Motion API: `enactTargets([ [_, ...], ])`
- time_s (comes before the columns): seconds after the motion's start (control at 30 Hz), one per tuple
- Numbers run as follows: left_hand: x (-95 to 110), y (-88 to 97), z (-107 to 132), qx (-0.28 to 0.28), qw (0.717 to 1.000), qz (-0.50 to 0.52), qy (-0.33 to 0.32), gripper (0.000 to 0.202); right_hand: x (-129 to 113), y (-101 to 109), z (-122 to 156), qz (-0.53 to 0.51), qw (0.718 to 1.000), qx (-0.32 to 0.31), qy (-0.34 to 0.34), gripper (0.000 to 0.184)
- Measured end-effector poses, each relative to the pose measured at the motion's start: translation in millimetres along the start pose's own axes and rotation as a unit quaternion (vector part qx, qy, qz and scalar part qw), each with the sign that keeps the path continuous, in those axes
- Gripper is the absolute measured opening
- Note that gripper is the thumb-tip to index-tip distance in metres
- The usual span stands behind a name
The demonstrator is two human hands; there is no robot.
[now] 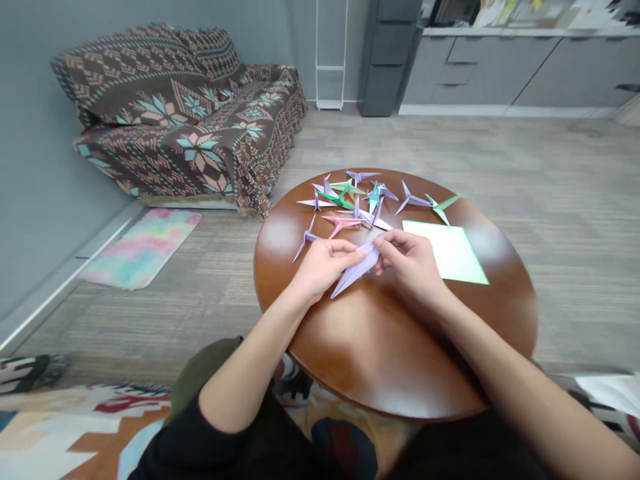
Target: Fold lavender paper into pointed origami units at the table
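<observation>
A folded piece of lilac origami paper (354, 273) is held between both hands above the round brown table. My left hand (327, 263) pinches its left edge with thumb and fingers. At its upper right end, the thumb and fingers of my right hand (407, 253) are closed on it. The paper is a long narrow shape, pointed at its lower left tip. Just beyond my hands lie several folded paper cranes, among them a pink one (341, 223), a green one (443, 207) and a lilac one (307, 238). My fingers hide part of the held paper.
A stack of green-edged white paper (450, 252) lies on the round table (380, 360), right of my right hand. Beyond are a sofa under a patterned cover (190, 127), a colourful mat (143, 247) and grey kitchen cabinets (500, 70). My legs are under the table's near edge.
</observation>
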State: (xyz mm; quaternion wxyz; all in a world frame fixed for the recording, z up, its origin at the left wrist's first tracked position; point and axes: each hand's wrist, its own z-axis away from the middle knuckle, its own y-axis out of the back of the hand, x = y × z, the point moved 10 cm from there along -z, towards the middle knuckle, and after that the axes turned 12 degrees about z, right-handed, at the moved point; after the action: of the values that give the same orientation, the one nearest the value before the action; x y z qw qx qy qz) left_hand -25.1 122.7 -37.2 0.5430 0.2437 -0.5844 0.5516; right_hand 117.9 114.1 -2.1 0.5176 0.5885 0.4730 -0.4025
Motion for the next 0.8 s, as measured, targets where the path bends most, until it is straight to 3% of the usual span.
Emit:
enactTargets([
  [0.33,-1.2,-4.8,0.1,-0.031,0.999,0.032,0.012,0.033,-2.0,-4.0,0.3,-0.011,1.000,-0.017,0.002,0.039],
  [0.8,7.0,3.1,-1.6,-0.012,0.996,-0.084,-0.042,0.032,-3.5,-2.6,0.8,0.007,1.000,-0.009,0.017,0.039],
])
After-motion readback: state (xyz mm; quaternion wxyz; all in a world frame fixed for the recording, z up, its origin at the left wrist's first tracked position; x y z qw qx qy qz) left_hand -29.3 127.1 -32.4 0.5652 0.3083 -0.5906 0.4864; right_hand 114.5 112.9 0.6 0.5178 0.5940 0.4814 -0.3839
